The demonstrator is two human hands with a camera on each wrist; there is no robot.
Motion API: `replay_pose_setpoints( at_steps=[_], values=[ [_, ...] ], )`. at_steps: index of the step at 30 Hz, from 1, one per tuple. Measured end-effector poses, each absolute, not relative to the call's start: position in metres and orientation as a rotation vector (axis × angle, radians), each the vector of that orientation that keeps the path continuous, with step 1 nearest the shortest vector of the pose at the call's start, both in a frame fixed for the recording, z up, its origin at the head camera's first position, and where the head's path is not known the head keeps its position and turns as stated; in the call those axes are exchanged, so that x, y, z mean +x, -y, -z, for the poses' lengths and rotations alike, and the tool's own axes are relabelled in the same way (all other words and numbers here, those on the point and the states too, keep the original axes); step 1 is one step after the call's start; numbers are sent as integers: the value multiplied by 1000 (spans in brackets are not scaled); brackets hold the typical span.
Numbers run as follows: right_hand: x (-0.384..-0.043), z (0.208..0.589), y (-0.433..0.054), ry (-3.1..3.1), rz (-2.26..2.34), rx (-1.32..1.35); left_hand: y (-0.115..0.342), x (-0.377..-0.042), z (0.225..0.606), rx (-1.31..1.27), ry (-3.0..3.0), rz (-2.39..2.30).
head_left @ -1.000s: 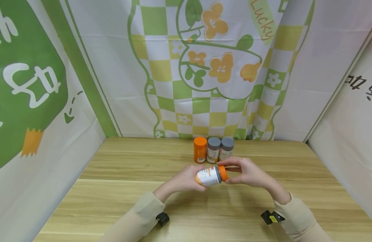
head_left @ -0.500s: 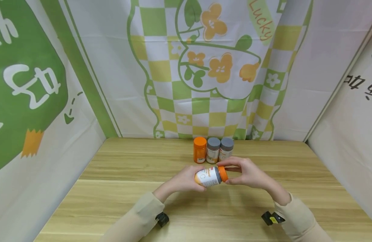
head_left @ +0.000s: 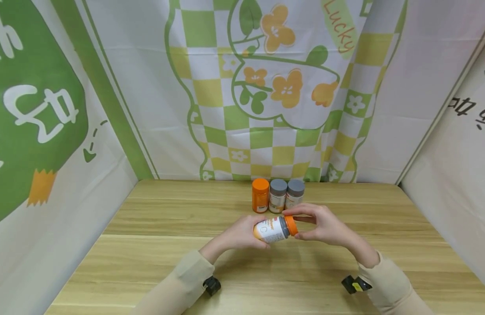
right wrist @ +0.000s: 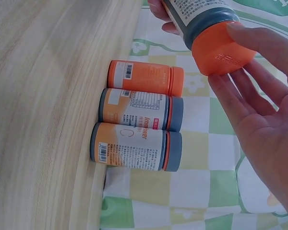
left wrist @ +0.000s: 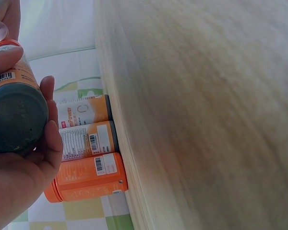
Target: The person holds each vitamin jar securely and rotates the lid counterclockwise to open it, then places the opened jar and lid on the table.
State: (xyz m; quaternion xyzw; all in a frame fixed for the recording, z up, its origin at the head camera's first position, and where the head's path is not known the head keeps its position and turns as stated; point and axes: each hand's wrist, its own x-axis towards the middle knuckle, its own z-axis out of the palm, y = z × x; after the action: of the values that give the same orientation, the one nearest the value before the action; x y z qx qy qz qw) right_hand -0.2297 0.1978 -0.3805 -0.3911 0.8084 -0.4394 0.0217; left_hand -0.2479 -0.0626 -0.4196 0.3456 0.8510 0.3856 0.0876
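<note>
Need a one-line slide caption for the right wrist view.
Right grip pinches the orange cap of a tilted bottle; three more bottles stand side by side on the table.

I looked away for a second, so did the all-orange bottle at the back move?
No, not either way: the all-orange bottle stands in the same spot at the wooden table's back edge.

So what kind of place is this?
Perhaps a makeshift recording booth: printed fabric hangs on three sides of a wood-grain table, and black wrist cameras are being worn.
</note>
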Motion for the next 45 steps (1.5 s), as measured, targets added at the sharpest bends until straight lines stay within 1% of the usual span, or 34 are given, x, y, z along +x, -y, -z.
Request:
replay_pose_setpoints(
  at_steps=[22,45],
  values=[
    [-232,382,-202,-2524,1385,-1328,66,-250,423,1022,-2489,-1214],
    [-231,386,-206,-2524,1589,-1269,65,-251,427,1018,-2543,-1237]
  ],
)
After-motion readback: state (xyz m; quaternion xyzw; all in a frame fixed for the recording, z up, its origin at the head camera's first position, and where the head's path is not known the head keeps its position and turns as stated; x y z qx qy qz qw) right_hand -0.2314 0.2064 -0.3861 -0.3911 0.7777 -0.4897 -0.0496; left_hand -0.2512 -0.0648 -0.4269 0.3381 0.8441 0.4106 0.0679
